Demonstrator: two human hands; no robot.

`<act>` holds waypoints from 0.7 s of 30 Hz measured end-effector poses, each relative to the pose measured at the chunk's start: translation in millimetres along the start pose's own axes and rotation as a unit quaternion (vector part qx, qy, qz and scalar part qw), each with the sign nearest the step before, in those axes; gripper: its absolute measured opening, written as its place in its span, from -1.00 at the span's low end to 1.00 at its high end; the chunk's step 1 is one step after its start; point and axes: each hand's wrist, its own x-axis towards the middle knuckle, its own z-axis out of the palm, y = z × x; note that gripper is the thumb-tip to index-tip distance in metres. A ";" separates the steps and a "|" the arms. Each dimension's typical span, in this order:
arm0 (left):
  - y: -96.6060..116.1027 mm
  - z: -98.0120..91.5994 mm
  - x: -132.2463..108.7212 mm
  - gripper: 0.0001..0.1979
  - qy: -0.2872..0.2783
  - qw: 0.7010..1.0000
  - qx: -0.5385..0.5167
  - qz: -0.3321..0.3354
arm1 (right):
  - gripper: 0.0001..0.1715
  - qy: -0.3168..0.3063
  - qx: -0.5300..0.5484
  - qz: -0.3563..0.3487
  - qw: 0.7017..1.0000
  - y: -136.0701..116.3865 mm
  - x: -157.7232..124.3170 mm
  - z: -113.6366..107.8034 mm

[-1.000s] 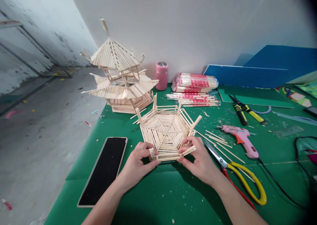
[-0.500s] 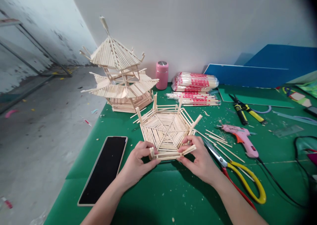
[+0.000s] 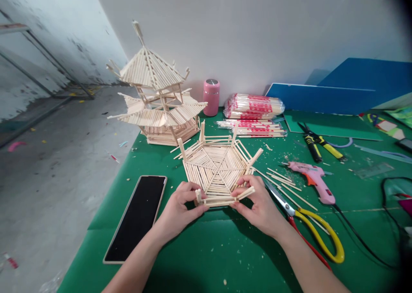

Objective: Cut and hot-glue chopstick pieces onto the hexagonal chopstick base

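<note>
A hexagonal base of wooden sticks point(image 3: 216, 168) lies on the green table, with short posts at its corners and thin rails between some of them. My left hand point(image 3: 180, 210) pinches the near left corner, fingers behind the post and thumb in front of the rail. At the near right corner, my right hand point(image 3: 255, 207) pinches the end of the near rail point(image 3: 220, 200) beside a post that leans outward. Both hands are closed on the base's near edge. The fingertips behind the rail are partly hidden.
Behind stands a stick pagoda point(image 3: 154, 99). A phone point(image 3: 137, 218) lies left. To the right are scissors point(image 3: 318, 233), loose sticks point(image 3: 286, 181), a pink glue gun point(image 3: 313, 179) and pliers point(image 3: 322, 142). Bagged chopsticks point(image 3: 254, 106) and a pink flask point(image 3: 211, 97) stand at the back.
The view has shifted very slightly. Both hands keep their pinch on the near edge of the base, and nothing else has visibly moved.
</note>
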 end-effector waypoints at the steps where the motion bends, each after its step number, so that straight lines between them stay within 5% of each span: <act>1: -0.3 0.1 -0.1 -0.93 0.001 1.000 0.000 0.000 | -0.80 0.000 0.000 0.000 1.000 0.1 0.0 -0.1; 15: 2.4 1.4 -1.6 -0.92 0.003 1.000 0.018 -0.006 | -0.80 0.011 -0.004 -0.014 1.000 2.8 -2.1 0.6; 21: 8.2 -1.4 -2.2 -0.76 0.002 0.999 0.031 -0.010 | -0.69 0.018 -0.004 -0.023 1.000 3.3 -2.3 2.2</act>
